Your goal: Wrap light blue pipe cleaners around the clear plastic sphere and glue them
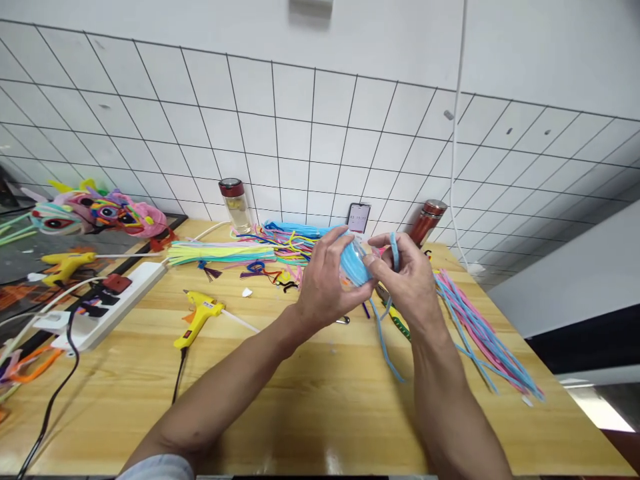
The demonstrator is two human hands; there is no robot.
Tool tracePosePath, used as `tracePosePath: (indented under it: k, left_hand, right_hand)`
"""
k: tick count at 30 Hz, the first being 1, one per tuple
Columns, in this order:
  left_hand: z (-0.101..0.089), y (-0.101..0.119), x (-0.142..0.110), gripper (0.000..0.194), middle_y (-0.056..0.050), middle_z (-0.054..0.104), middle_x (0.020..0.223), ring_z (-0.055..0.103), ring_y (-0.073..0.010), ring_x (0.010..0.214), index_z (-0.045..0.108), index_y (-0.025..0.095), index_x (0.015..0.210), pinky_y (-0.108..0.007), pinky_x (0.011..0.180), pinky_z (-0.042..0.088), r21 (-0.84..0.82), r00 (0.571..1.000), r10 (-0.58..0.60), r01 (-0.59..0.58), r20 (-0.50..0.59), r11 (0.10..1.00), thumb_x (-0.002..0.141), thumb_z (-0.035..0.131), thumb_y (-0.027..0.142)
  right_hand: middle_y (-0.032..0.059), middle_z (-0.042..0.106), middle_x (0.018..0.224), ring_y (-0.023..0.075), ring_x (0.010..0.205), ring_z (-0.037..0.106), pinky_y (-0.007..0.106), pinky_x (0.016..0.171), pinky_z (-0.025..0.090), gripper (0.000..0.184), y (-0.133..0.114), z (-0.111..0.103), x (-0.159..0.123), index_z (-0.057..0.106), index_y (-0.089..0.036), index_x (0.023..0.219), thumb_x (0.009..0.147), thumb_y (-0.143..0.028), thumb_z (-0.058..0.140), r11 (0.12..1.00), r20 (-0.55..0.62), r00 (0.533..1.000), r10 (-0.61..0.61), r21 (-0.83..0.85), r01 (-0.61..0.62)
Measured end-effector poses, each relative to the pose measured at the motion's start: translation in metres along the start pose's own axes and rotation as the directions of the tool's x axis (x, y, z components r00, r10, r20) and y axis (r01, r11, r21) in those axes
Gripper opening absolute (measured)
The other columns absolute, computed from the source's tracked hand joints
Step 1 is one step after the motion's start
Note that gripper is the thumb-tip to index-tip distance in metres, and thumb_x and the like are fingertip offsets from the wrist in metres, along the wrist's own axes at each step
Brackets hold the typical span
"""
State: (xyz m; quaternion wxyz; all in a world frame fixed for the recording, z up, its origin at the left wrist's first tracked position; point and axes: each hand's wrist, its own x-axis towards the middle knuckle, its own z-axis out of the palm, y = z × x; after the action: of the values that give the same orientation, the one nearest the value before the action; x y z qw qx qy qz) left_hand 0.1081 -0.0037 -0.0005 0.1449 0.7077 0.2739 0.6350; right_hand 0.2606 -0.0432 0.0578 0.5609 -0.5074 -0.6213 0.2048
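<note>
In the middle of the view, my left hand is closed around a rounded, clear plastic piece wrapped in blue pipe cleaner. Its exact kind is partly hidden by my fingers. My right hand is closed on a light-blue pipe cleaner, which loops up between its fingers, while the thumb presses against the wrapped piece. A loose blue strand trails down to the table below. Behind the right hand lie green-and-yellow handled pliers, partly covered.
Left of my hands are a yellow glue gun, another glue gun and a white power strip. Pipe cleaner bundles lie behind and right. A glass bottle, a phone and a red flask stand near the wall.
</note>
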Motion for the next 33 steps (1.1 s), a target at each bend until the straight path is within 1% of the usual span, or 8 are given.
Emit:
tracePosePath:
  k: [7, 16, 18, 20, 22, 24, 28, 33]
  left_hand:
    - [-0.001, -0.006, -0.002, 0.099, -0.022, 0.052, 0.165, 0.051, -0.0394, 0.157, 0.035, 0.024, 0.162, -0.06, 0.13, 0.043, 0.122, 0.994, 0.105, -0.1, -0.033, 0.988, 0.081, 0.09, 0.037]
    - [-0.005, -0.007, 0.002, 0.07, -0.019, 0.064, 0.155, 0.062, -0.0368, 0.147, 0.054, 0.025, 0.145, -0.057, 0.125, 0.048, 0.174, 0.981, 0.192, -0.193, 0.023, 0.966, 0.085, 0.087, 0.035]
    - [-0.007, -0.005, 0.004, 0.071, -0.018, 0.064, 0.155, 0.061, -0.0358, 0.149, 0.054, 0.024, 0.144, -0.056, 0.127, 0.047, 0.124, 0.994, 0.112, -0.112, 0.007, 0.986, 0.083, 0.09, 0.037]
    - [-0.012, -0.003, 0.007, 0.072, -0.016, 0.063, 0.155, 0.06, -0.0349, 0.148, 0.057, 0.024, 0.141, -0.054, 0.126, 0.047, 0.015, 0.997, -0.078, 0.078, -0.017, 0.997, 0.08, 0.092, 0.039]
    - [-0.016, -0.002, 0.011, 0.07, -0.012, 0.068, 0.145, 0.066, -0.0323, 0.137, 0.06, 0.024, 0.138, -0.048, 0.119, 0.054, -0.178, 0.943, -0.332, 0.327, -0.001, 0.928, 0.079, 0.093, 0.043]
    - [-0.021, -0.001, 0.017, 0.066, -0.008, 0.073, 0.127, 0.073, -0.0274, 0.119, 0.064, 0.025, 0.132, -0.04, 0.104, 0.06, -0.402, 0.846, -0.53, 0.507, 0.063, 0.762, 0.078, 0.094, 0.047]
    - [-0.026, 0.002, 0.027, 0.069, -0.001, 0.075, 0.106, 0.073, -0.0179, 0.093, 0.064, 0.024, 0.123, -0.029, 0.086, 0.06, -0.696, 0.736, -0.659, 0.555, 0.155, 0.456, 0.069, 0.099, 0.049]
    - [-0.029, 0.013, 0.032, 0.071, 0.0, 0.076, 0.103, 0.073, -0.0159, 0.091, 0.064, 0.023, 0.118, -0.028, 0.086, 0.058, -0.767, 0.724, -0.666, 0.527, 0.18, 0.366, 0.064, 0.101, 0.048]
  right_hand:
    - [-0.0047, 0.05, 0.077, 0.0156, 0.068, 0.048, 0.031, 0.062, 0.043, 0.022, 0.001, 0.0, -0.001, 0.073, -0.026, 0.106, 0.086, -0.035, 0.077, 0.998, 0.017, 0.998, -0.052, -0.022, 0.053]
    - [0.0013, 0.067, 0.099, 0.016, 0.072, 0.052, 0.032, 0.069, 0.048, 0.025, 0.003, -0.001, -0.001, 0.073, -0.025, 0.111, 0.091, -0.04, 0.076, 0.998, 0.039, 0.998, -0.054, -0.019, 0.055]
    - [0.0032, 0.071, 0.105, 0.0175, 0.077, 0.057, 0.033, 0.072, 0.05, 0.025, 0.005, -0.001, -0.002, 0.072, -0.026, 0.114, 0.098, -0.045, 0.069, 0.999, -0.007, 0.999, -0.04, 0.023, 0.04]
    - [0.0042, 0.073, 0.105, 0.0192, 0.083, 0.061, 0.033, 0.075, 0.051, 0.027, 0.007, -0.002, -0.002, 0.072, -0.026, 0.114, 0.104, -0.048, 0.06, 0.998, -0.064, 0.998, -0.03, 0.057, 0.033]
    - [0.0036, 0.072, 0.098, 0.0199, 0.084, 0.063, 0.033, 0.076, 0.052, 0.027, 0.006, -0.005, -0.004, 0.072, -0.026, 0.11, 0.106, -0.047, 0.056, 0.997, -0.098, 0.995, -0.024, 0.073, 0.031]
    - [0.0029, 0.073, 0.093, 0.0201, 0.083, 0.064, 0.034, 0.077, 0.052, 0.026, 0.002, -0.01, -0.006, 0.073, -0.025, 0.102, 0.105, -0.046, 0.057, 0.997, -0.117, 0.993, -0.036, 0.057, 0.043]
    - [0.0043, 0.079, 0.096, 0.0227, 0.089, 0.069, 0.037, 0.082, 0.054, 0.023, -0.012, -0.024, -0.015, 0.081, -0.025, 0.096, 0.101, -0.042, 0.065, 0.991, -0.162, 0.98, -0.118, -0.075, 0.107]
    - [0.0043, 0.079, 0.094, 0.0239, 0.091, 0.071, 0.038, 0.084, 0.055, 0.025, -0.023, -0.028, -0.027, 0.086, -0.026, 0.104, 0.101, -0.04, 0.065, 0.965, -0.095, 0.971, -0.218, -0.172, 0.2]
